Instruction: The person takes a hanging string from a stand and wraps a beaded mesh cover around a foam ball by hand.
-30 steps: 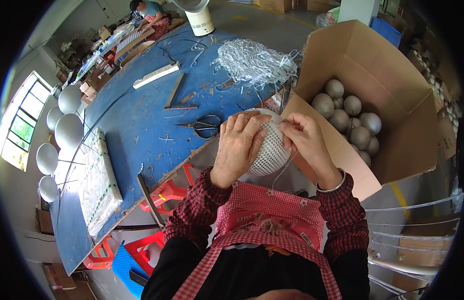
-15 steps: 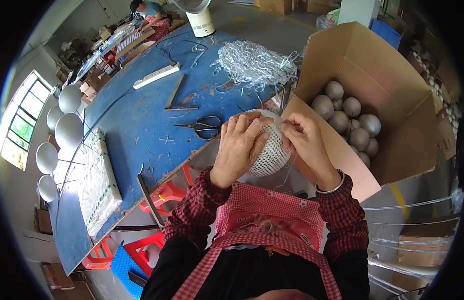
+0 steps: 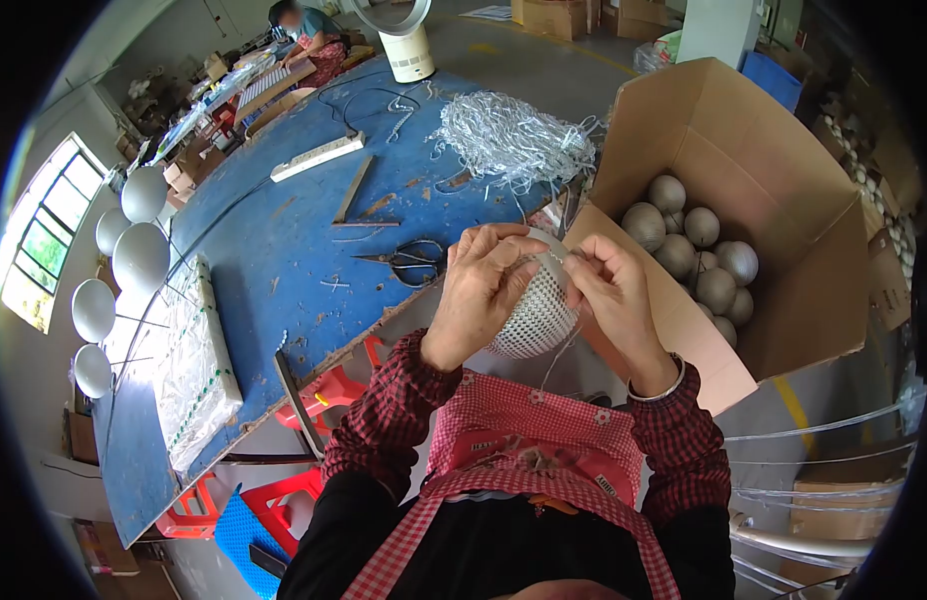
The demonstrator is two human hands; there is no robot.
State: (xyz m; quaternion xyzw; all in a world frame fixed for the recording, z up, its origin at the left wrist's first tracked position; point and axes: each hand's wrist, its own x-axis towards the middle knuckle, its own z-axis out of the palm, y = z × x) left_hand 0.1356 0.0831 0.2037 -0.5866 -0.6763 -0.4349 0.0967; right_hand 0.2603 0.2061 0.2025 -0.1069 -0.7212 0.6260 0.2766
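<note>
A round ball is partly covered in rows of white bead strand, with a smooth pale patch at its top. My left hand is closed around the ball's left side, thumb pressed on the beaded surface. At the upper right of the ball, the thumb and fingers of my right hand pinch the bead strand against the edge of the covered part. A loose end of strand dangles below the ball, over my checked apron. Black-handled scissors lie on the blue table, just left of my left hand.
A cardboard box on the right holds several grey balls. On the blue table lie a heap of silvery strands, a power strip and a metal angle. White balls on sticks stand left. Another person sits far back.
The ball and both hands stay nearly in place, with slight finger movement of my right hand along the strand. The view has shifted slightly.
</note>
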